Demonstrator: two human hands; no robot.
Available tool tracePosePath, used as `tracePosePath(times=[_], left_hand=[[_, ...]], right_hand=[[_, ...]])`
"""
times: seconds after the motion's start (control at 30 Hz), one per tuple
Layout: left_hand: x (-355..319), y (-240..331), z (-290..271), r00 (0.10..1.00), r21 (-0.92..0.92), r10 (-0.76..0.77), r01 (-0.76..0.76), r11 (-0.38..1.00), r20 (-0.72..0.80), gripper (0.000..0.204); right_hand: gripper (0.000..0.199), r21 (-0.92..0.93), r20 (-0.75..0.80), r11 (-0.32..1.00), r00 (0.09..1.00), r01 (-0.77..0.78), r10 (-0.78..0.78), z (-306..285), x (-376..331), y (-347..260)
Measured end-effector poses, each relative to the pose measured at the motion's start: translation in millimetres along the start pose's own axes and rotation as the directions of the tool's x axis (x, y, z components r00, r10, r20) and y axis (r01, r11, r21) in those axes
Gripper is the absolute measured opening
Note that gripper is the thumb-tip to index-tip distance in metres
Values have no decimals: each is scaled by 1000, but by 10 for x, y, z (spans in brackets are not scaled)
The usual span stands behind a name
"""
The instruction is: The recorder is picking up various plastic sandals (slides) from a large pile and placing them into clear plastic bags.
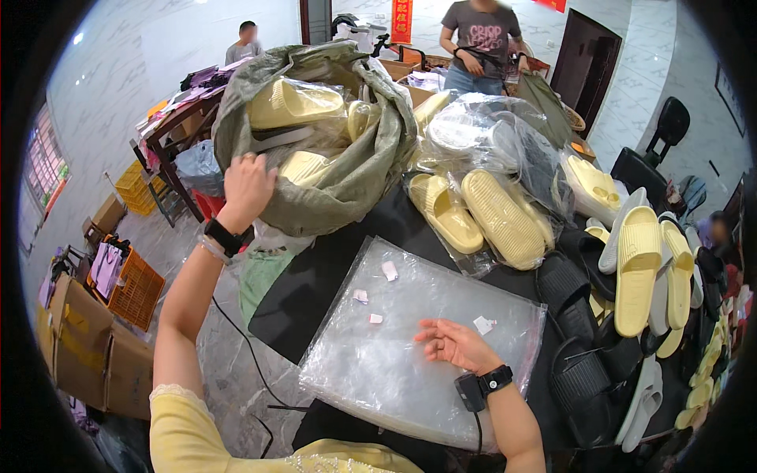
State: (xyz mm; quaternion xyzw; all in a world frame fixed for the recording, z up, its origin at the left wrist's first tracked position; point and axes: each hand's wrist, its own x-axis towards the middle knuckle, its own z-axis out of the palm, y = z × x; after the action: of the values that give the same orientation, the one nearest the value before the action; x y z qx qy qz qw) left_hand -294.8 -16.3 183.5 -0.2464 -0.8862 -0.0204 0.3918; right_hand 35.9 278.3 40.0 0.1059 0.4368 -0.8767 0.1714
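Note:
My left hand [249,189] is closed on the near left rim of a grey-green woven sack [347,201]. Inside the wide mouth of the sack lie pale yellow slippers [296,104] in clear plastic. My right hand [457,344] hovers low over a stack of large clear plastic bags [371,315], its fingers loosely bent and apart, with nothing in them. Small white-and-pink paper stickers [389,270] lie on the bags. A black device with a cable sits at my right wrist.
Bagged yellow slippers [505,221] lie beyond the stack on the black table [300,288]. Black slippers [579,378] and more yellow and grey ones crowd the right side. Cardboard boxes [95,339] and an orange crate [136,292] stand left. Across the table a person [482,47] handles another sack.

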Motion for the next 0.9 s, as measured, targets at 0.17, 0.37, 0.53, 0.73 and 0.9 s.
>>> tracePosePath(times=[0.17,0.37,0.53,0.73,0.9], left_hand=[[-527,-58,191,989,231,-127,108,967,69,20],[-894,133,117,986,180,29,-59,982,166,15],[-907,-92,93,971,77,233,-237,968,60,24],[-694,-191,61,972,-69,219,-213,975,86,53],[-764,-416,384,981,283,-138,96,954,135,29]], right_hand=[[39,3,9,1000,1000,6,-6,44,4,-12],[39,14,7,1000,1000,13,-13,-3,3,11],[38,13,13,1000,1000,16,-17,11,15,6],[38,19,-2,1000,1000,10,-10,-19,-7,7],[38,33,9,999,1000,13,-13,-19,3,13]])
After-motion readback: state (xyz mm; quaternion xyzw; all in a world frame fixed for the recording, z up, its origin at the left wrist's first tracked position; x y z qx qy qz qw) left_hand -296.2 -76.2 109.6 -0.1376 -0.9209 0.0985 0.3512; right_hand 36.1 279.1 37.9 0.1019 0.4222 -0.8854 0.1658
